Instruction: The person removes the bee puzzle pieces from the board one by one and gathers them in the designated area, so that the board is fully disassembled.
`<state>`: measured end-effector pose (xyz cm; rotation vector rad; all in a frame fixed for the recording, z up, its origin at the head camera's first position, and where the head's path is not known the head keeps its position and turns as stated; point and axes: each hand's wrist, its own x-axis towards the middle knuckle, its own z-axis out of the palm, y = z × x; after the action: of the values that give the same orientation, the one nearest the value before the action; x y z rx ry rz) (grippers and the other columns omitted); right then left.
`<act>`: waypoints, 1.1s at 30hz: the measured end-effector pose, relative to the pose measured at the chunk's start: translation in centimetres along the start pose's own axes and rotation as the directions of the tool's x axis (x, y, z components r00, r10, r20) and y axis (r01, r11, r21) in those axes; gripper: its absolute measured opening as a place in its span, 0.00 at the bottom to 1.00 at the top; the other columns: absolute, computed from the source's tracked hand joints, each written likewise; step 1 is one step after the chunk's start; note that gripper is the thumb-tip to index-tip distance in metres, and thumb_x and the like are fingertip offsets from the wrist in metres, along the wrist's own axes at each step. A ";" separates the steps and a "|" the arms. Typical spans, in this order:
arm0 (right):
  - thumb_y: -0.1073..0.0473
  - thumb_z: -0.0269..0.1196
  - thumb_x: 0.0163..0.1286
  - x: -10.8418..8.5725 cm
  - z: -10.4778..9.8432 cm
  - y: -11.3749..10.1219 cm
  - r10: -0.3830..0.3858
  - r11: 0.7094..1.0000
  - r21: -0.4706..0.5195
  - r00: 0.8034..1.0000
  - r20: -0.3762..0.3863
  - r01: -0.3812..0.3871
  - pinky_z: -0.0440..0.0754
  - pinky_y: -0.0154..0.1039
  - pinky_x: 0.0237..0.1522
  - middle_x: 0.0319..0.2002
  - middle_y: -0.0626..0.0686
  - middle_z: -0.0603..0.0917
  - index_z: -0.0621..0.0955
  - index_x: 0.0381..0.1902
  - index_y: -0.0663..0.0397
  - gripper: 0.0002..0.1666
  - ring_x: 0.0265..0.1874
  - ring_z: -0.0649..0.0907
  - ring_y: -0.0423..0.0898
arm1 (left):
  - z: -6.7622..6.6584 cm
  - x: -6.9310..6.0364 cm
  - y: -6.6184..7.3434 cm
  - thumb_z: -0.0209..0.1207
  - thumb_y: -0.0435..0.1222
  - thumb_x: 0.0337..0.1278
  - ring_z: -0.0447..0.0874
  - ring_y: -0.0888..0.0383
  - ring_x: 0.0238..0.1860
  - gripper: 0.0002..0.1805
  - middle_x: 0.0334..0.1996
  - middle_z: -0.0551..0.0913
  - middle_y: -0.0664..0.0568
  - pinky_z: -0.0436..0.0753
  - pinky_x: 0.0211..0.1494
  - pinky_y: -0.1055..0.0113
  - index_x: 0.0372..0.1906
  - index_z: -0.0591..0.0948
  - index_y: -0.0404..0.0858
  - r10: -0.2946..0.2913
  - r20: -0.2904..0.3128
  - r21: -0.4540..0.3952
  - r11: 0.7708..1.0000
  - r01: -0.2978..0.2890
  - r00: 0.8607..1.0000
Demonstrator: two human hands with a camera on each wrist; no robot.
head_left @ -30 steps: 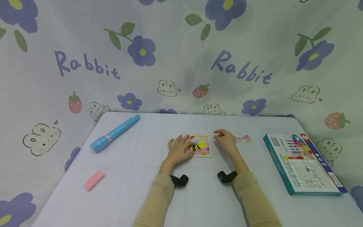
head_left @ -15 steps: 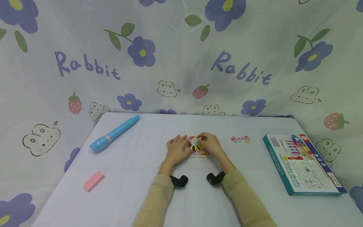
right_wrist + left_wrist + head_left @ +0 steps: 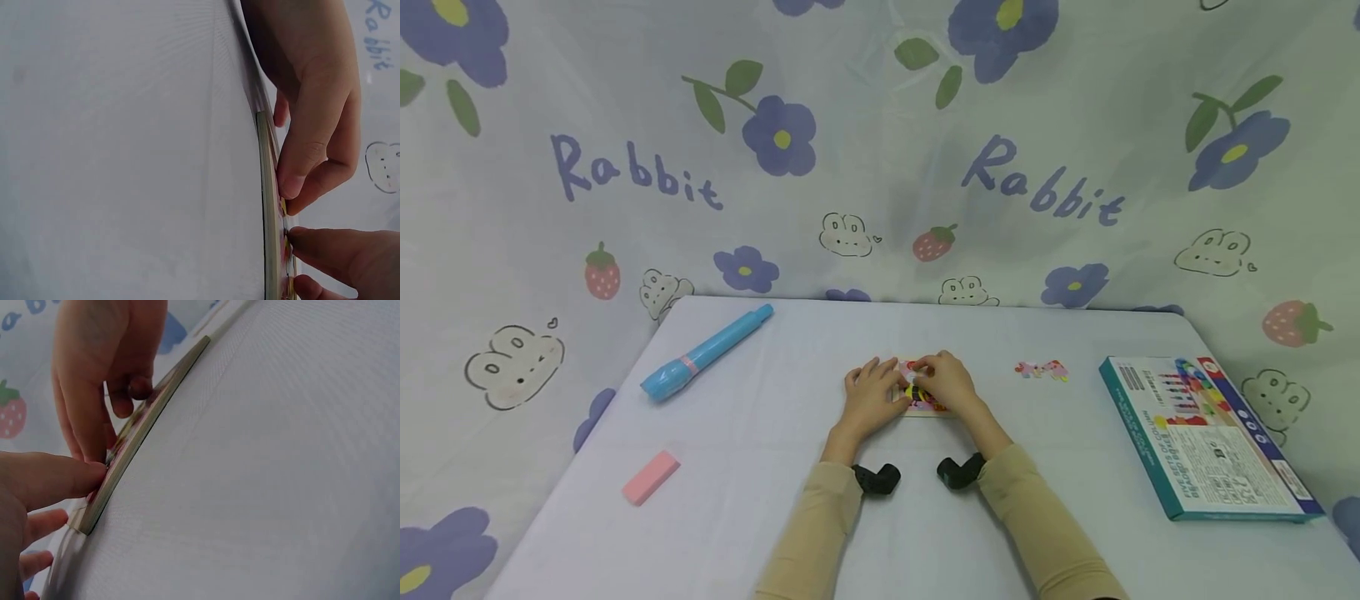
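A small square jigsaw board (image 3: pixel 928 412) with a bee picture lies at the middle of the table, its top partly covered by both hands. My left hand (image 3: pixel 868 398) rests on its left side with spread fingers; in the left wrist view the thumb (image 3: pixel 81 481) presses on the board near its edge. Over the board's upper right part, my right hand (image 3: pixel 949 382) has thumb and index finger brought together on a puzzle piece, mostly hidden by the fingertips. Several loose puzzle pieces (image 3: pixel 1041 370) lie together to the right of the board.
At the far left lies a blue tube-shaped object (image 3: pixel 707 352), with a pink block (image 3: pixel 651 477) nearer the front. A flat teal-edged box (image 3: pixel 1213 437) lies at the right. A printed curtain (image 3: pixel 880 150) hangs behind the white table (image 3: pixel 737 467).
From beside the loose pieces, my right hand has moved left onto the board's upper right part and settled there. My left hand has stayed on the board's left side.
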<state>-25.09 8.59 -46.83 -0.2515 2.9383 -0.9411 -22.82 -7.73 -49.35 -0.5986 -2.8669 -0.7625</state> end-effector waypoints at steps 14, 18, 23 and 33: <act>0.55 0.65 0.59 0.1 -0.1 0.2 -0.020 1.000 -0.006 1.000 0.012 0.020 0.71 0.40 0.31 0.32 0.52 0.75 0.82 0.41 0.52 0.12 0.30 0.73 0.46 | 0.0 0.1 0.2 0.59 0.47 0.52 0.56 0.44 0.67 0.10 0.65 0.68 0.51 0.51 0.62 0.42 0.38 0.79 0.50 -0.006 0.002 -0.013 1.000 0.006 1.000; 0.56 0.66 0.59 0.1 -0.2 0.2 -0.019 1.000 0.014 1.000 0.006 0.019 0.70 0.40 0.32 0.32 0.52 0.75 0.81 0.40 0.52 0.11 0.30 0.73 0.46 | 0.0 0.1 0.2 0.59 0.47 0.51 0.55 0.45 0.68 0.09 0.64 0.69 0.53 0.49 0.62 0.42 0.37 0.79 0.49 0.002 -0.005 -0.029 1.000 -0.002 1.000; 0.58 0.67 0.57 0.0 -0.3 0.2 -0.009 0.997 0.078 1.000 -0.014 0.010 0.71 0.41 0.33 0.33 0.53 0.75 0.78 0.43 0.55 0.17 0.31 0.73 0.47 | 0.1 0.1 0.2 0.59 0.47 0.51 0.54 0.46 0.69 0.09 0.64 0.69 0.55 0.49 0.62 0.41 0.36 0.79 0.49 0.012 -0.012 -0.033 0.999 -0.012 1.000; 0.56 0.62 0.62 0.2 -0.1 0.4 -0.014 0.988 0.155 0.999 -0.041 0.020 0.75 0.44 0.37 0.38 0.56 0.77 0.79 0.42 0.57 0.13 0.34 0.77 0.48 | 0.1 -0.1 0.0 0.58 0.46 0.50 0.54 0.45 0.69 0.08 0.65 0.68 0.55 0.50 0.61 0.41 0.34 0.78 0.49 0.033 -0.022 -0.031 0.999 -0.033 0.999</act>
<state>-25.31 8.92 -46.93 -0.2533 2.8820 -1.1839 -22.70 -7.68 -49.49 -0.6358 -2.8230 -0.8058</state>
